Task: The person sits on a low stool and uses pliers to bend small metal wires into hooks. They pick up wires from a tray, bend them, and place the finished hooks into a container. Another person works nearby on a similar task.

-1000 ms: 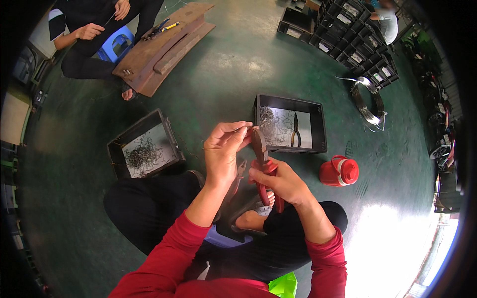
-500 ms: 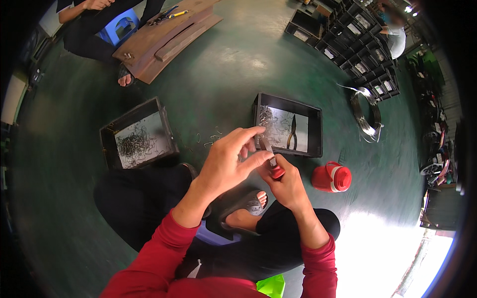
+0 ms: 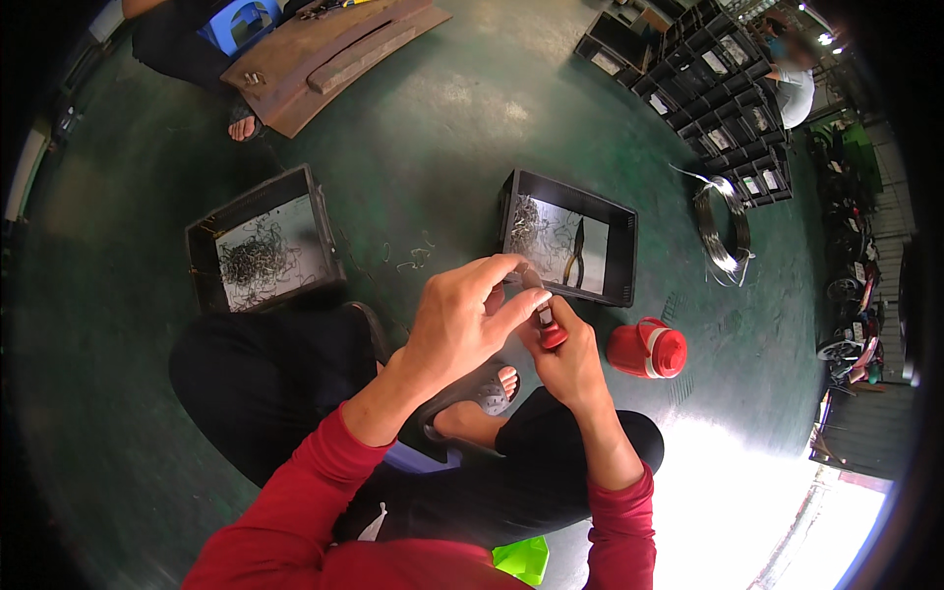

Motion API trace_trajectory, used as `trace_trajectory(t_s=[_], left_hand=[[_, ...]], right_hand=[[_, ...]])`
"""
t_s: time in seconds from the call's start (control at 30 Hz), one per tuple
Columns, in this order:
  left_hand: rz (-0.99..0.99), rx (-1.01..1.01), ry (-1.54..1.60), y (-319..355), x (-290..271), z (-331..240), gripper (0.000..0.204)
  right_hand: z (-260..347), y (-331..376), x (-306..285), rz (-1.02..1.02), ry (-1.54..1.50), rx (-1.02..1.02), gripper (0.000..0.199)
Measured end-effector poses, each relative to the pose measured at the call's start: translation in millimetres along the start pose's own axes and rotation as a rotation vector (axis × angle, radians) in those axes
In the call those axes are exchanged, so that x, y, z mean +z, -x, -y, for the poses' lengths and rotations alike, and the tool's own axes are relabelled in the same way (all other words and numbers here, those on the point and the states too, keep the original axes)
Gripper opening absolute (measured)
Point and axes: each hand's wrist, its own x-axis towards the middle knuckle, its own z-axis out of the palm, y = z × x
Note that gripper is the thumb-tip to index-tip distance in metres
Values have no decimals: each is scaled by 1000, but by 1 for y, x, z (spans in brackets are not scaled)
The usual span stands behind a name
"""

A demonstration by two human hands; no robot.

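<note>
My right hand (image 3: 570, 362) is wrapped round red-handled pliers (image 3: 554, 336), whose metal head points up and away from me. Thumb and index finger of my left hand (image 3: 454, 313) close in at that metal head; anything small between them is too hard to make out. Just beyond my hands is a black crate (image 3: 621, 258) with a pale bottom. In it lie bent wire pieces (image 3: 525, 222) and a second pair of pliers (image 3: 576, 258) with dark jaws and yellowish handles. To the left, another black crate (image 3: 317, 211) holds a heap of small bent wires (image 3: 254, 264).
Loose wire bits (image 3: 418, 258) lie on the green floor between the crates. A red jug (image 3: 644, 349) stands right of my knee. Farther off are a wire coil (image 3: 723, 228), stacked black crates (image 3: 723, 93), a brown board (image 3: 295, 103) and a seated person's leg (image 3: 182, 54).
The view has shifted slightly, so the surroundings sit a little differently. Both hands keep nearly the same hold, with the left fingertips still at the pliers' head.
</note>
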Motion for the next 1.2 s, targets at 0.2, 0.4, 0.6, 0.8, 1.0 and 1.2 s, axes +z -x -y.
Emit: trace_trajectory(t_s=[0.2,0.4,0.6,0.8,1.0,1.2], left_hand=[[-30,-11,30,3,4,1,24],[-38,-39,61,4,5,-1,23],[-44,-52,77,5,7,-1,22],[-47,-63,68,5,7,-1,21],[87,-207,112,4,3,2,25],[536,-566,660,-11,-17,41,34]], right_hand=[[-3,-2,2,-26,17,-36,24],[-4,-2,4,-50,16,-49,24],[-5,-3,6,-66,12,-57,24],[-7,-3,10,-95,19,-62,24],[-16,-5,5,-56,39,-73,23],[-33,-6,-10,207,-80,162,28]])
